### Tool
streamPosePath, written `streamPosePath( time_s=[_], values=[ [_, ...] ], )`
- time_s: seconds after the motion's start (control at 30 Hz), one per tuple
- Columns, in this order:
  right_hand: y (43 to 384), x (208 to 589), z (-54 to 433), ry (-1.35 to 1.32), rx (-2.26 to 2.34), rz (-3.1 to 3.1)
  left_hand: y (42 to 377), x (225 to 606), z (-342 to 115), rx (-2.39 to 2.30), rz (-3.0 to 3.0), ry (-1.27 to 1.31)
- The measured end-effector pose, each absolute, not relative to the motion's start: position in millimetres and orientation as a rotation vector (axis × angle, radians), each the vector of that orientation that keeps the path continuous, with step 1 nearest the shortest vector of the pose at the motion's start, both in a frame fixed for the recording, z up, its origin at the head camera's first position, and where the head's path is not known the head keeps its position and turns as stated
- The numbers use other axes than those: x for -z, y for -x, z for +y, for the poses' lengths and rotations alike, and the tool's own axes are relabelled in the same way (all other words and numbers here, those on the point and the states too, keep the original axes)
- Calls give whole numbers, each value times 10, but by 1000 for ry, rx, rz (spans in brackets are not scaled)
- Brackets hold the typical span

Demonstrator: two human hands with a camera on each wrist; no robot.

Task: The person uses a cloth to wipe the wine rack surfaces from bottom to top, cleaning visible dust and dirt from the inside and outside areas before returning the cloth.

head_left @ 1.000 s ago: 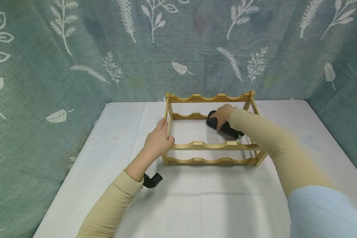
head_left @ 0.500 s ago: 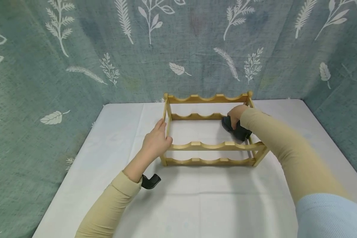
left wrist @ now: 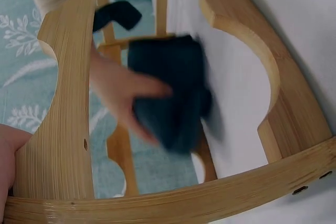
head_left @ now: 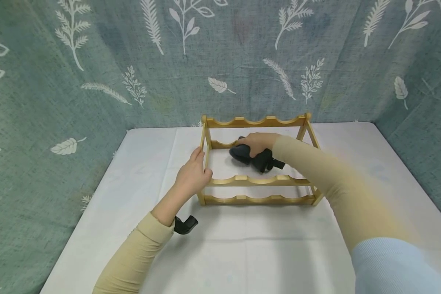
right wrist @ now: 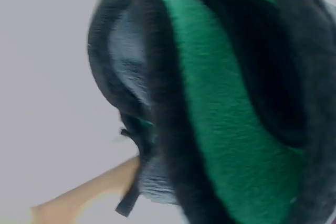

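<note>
A light wooden wine rack (head_left: 259, 182) with scalloped rails stands on the white-covered table. My left hand (head_left: 192, 173) grips the rack's left end, fingers along the outer side and thumb toward the inside. Inside the frame, my right hand (head_left: 258, 143) holds a bunched dark cloth (head_left: 262, 162) low between the front and back rails. Seen from the right wrist, the cloth (right wrist: 226, 114) is grey and green with black edging, folded over in loose layers. In the left wrist view the right hand (left wrist: 123, 90) and the cloth are blurred; whether the cloth touches wood is unclear.
A white cloth (head_left: 242, 245) covers the table. Green-grey fabric with white leaf prints (head_left: 220, 61) hangs behind and at both sides. A black curved piece (head_left: 185, 225) sticks out at the left wrist.
My right hand and the cloth went right toward the rack's right end, then came back left to about its middle. The left hand keeps its place on the rack.
</note>
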State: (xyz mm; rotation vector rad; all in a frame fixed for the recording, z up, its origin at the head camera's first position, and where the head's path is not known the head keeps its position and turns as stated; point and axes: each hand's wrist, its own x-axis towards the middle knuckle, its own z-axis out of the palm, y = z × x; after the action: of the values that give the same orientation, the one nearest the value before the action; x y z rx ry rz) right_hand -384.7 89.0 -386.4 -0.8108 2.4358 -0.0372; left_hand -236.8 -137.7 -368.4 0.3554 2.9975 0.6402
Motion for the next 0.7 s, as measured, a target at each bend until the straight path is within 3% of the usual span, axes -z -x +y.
streamPosePath(
  time_s=[0.17, 0.3, 0.47, 0.7],
  values=[
    [3818, 3929, 326, 915, -93, 2484, 2361, 3681, -1381, -628, 2997, -355],
    [3863, 3964, 196, 875, -233, 2550, 2357, 3674, -1369, -635, 2998, -310],
    [3951, 3965, 453, 720, -291, 2527, 2357, 3665, -1355, -682, 2975, -223],
    [3910, 3890, 1183, 470, -214, 2481, 2352, 3660, -1343, -688, 3000, -188]
  ],
)
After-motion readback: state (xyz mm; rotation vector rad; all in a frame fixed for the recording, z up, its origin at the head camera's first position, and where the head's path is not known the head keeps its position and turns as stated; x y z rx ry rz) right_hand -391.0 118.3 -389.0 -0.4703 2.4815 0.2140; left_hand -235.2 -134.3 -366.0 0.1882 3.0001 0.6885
